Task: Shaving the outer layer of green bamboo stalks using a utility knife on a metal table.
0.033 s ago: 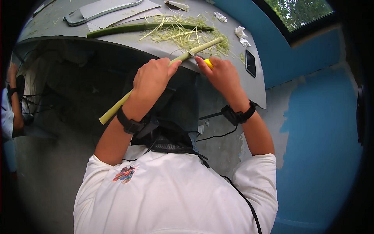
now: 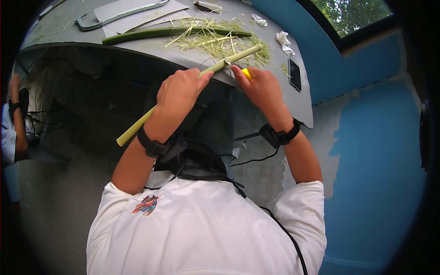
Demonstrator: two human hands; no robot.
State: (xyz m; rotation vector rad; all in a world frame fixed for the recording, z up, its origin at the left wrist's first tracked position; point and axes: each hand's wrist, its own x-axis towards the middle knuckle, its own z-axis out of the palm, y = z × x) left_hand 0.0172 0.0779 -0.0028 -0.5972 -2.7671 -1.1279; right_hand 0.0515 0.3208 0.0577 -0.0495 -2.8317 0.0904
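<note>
A pale green bamboo stick (image 2: 245,53) slants from the lower left up over the table's near edge. My left hand (image 2: 179,90) is wrapped round its middle, the thumb lying along the stick. My right hand (image 2: 262,88) is closed on a yellow-handled knife (image 2: 246,74); most of the handle is hidden in the fist. Its short blade lies against the stick, just beyond my left thumb. Under and behind the stick's far end is a heap of thin pale shavings (image 2: 206,46). A darker green bamboo pole (image 2: 151,34) lies behind, partly among the shavings.
On the grey table (image 2: 73,36) are a metal saw frame (image 2: 120,17), flat sheets of card (image 2: 137,22), crumpled white paper (image 2: 284,41) and a dark phone (image 2: 294,74) by the right edge. A blue wall (image 2: 376,169) stands at right. Another person's arm (image 2: 19,119) shows at far left.
The knife blade and my right hand have shifted very slightly along the stick, toward its far end. My left hand looks the same.
</note>
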